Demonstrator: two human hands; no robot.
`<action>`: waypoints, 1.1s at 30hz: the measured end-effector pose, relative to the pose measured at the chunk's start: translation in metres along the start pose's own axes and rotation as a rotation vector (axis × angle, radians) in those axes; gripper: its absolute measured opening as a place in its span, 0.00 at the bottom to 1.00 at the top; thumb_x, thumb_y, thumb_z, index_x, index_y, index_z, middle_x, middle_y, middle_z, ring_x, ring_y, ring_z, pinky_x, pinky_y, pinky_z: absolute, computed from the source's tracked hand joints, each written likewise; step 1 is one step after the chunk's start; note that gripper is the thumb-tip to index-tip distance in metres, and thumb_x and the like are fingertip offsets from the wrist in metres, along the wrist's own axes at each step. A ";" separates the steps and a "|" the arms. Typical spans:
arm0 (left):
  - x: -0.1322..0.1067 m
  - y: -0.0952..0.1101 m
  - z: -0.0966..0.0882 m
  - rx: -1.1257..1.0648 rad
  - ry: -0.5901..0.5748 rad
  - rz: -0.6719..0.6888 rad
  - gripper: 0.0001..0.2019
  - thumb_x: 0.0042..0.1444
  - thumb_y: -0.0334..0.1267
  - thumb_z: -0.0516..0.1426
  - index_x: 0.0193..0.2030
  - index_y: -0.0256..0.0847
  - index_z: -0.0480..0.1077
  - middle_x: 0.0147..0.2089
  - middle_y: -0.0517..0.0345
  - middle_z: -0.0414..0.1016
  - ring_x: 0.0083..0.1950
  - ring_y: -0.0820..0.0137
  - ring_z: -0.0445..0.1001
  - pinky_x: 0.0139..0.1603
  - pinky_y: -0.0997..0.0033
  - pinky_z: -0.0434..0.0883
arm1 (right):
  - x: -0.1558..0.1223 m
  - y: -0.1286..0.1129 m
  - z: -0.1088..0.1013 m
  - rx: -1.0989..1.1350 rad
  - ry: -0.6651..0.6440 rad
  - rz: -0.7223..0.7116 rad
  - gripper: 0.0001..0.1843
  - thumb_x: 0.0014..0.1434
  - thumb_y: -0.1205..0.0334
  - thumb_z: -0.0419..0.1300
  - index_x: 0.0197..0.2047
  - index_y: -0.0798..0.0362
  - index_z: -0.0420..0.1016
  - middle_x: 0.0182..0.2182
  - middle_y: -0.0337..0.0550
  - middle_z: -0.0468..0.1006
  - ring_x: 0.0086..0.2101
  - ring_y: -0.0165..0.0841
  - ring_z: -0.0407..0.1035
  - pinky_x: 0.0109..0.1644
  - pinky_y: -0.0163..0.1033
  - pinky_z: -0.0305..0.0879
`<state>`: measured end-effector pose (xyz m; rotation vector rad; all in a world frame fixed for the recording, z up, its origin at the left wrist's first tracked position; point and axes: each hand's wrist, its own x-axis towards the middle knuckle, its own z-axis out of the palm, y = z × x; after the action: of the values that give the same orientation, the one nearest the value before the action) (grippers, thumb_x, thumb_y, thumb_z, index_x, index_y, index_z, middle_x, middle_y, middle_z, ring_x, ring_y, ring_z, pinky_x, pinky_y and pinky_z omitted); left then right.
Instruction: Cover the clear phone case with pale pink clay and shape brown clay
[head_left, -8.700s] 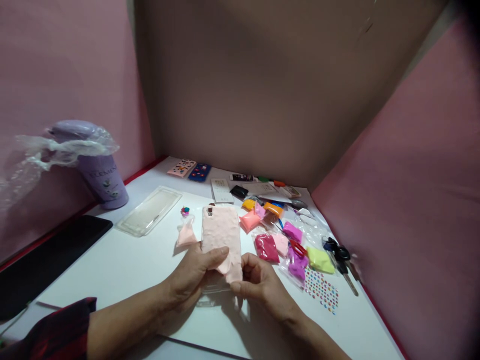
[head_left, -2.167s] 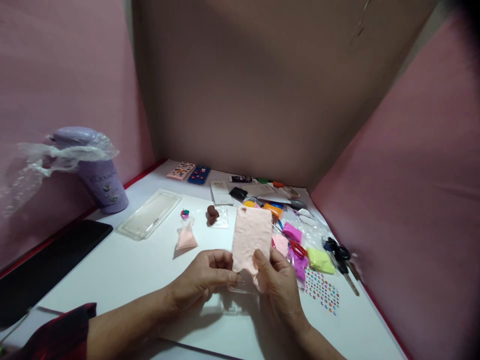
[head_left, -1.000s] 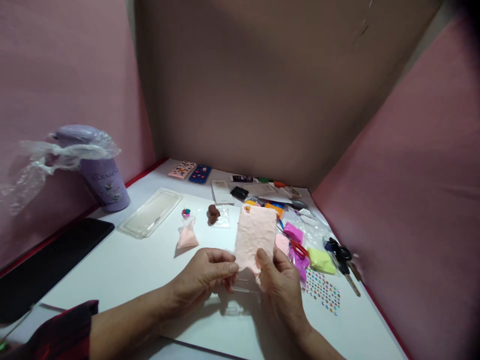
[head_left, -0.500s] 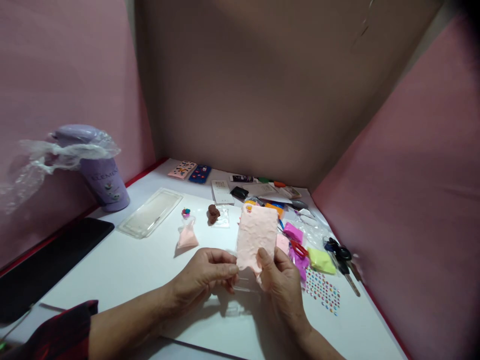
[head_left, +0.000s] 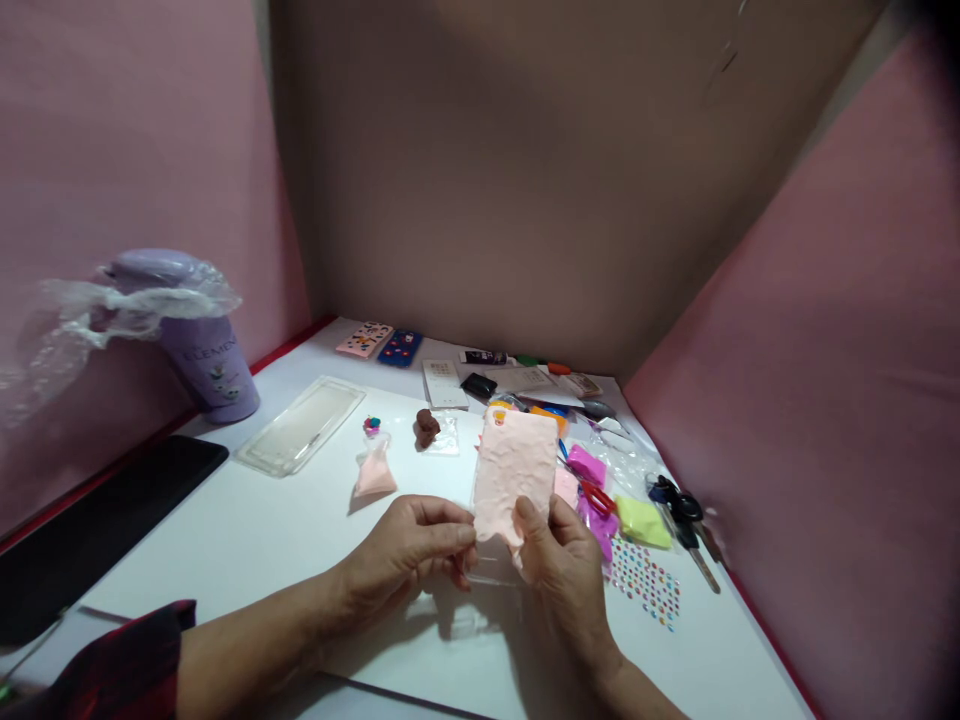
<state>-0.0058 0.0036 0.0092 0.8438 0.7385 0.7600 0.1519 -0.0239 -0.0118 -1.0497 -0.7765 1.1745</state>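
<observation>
Between my two hands, above the white table, is a clear phone case (head_left: 495, 572) largely covered by a layer of pale pink clay (head_left: 516, 465). The clay looks bumpy, with a ragged lower edge, and the bottom strip of the case shows bare. My left hand (head_left: 420, 545) pinches the case's left edge, thumb on top. On the other side, my right hand (head_left: 566, 560) grips the right edge, its thumb pressed on the clay near the lower corner. A small yellow-orange ring surrounds the camera opening at the top left.
Left of my hands lie a pink clay packet (head_left: 375, 472), brown clay (head_left: 427, 428) and a clear plastic tray (head_left: 304, 425). A purple tumbler (head_left: 214, 360) stands far left beside a black phone (head_left: 112, 530). Rightward are red-handled scissors (head_left: 598, 498), a yellow clay packet (head_left: 643, 522) and rhinestones (head_left: 646, 580).
The clay-covered case has shifted very slightly in my hands. Both hands keep nearly the same grip and place; everything on the table is unmoved.
</observation>
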 end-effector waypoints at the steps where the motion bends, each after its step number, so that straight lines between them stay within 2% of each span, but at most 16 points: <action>1: 0.000 0.000 0.000 -0.004 0.001 -0.001 0.09 0.42 0.37 0.65 0.27 0.32 0.73 0.21 0.54 0.74 0.22 0.72 0.70 0.27 0.72 0.68 | 0.000 0.001 0.000 0.008 0.001 0.000 0.14 0.52 0.51 0.65 0.37 0.51 0.73 0.22 0.35 0.70 0.19 0.27 0.58 0.21 0.33 0.55; 7: 0.001 -0.004 -0.001 -0.056 0.033 -0.019 0.09 0.35 0.27 0.66 0.27 0.33 0.73 0.21 0.56 0.74 0.21 0.72 0.70 0.28 0.70 0.70 | 0.002 0.007 -0.004 -0.012 0.033 -0.010 0.12 0.53 0.53 0.64 0.33 0.52 0.71 0.21 0.33 0.68 0.19 0.26 0.57 0.21 0.32 0.54; 11: 0.000 -0.005 -0.003 -0.086 0.002 -0.020 0.08 0.41 0.32 0.65 0.29 0.33 0.73 0.23 0.54 0.75 0.24 0.71 0.71 0.29 0.69 0.71 | 0.002 0.007 -0.004 0.008 0.025 -0.024 0.11 0.54 0.54 0.64 0.33 0.52 0.70 0.22 0.33 0.67 0.19 0.26 0.56 0.21 0.31 0.53; 15: 0.000 -0.002 -0.002 -0.036 -0.015 -0.027 0.07 0.46 0.36 0.63 0.27 0.33 0.72 0.23 0.54 0.75 0.24 0.72 0.71 0.29 0.71 0.71 | 0.001 0.007 -0.003 0.007 0.016 -0.014 0.11 0.54 0.54 0.64 0.35 0.51 0.70 0.21 0.32 0.65 0.19 0.25 0.55 0.21 0.31 0.53; 27: 0.001 -0.007 -0.003 -0.049 0.002 -0.014 0.10 0.38 0.30 0.66 0.27 0.33 0.71 0.22 0.56 0.74 0.22 0.72 0.70 0.28 0.69 0.72 | -0.002 0.004 -0.001 -0.050 0.038 -0.015 0.14 0.53 0.51 0.64 0.33 0.53 0.69 0.22 0.34 0.68 0.20 0.27 0.59 0.21 0.32 0.56; 33: 0.005 -0.007 -0.002 -0.022 0.015 -0.001 0.11 0.43 0.37 0.65 0.26 0.35 0.68 0.21 0.56 0.73 0.21 0.73 0.70 0.24 0.71 0.71 | -0.002 0.008 -0.004 -0.043 0.015 -0.066 0.11 0.55 0.55 0.64 0.35 0.52 0.69 0.20 0.30 0.62 0.20 0.25 0.54 0.21 0.30 0.53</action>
<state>-0.0021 0.0053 0.0009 0.8188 0.7421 0.7732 0.1521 -0.0259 -0.0203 -1.0592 -0.8214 1.0965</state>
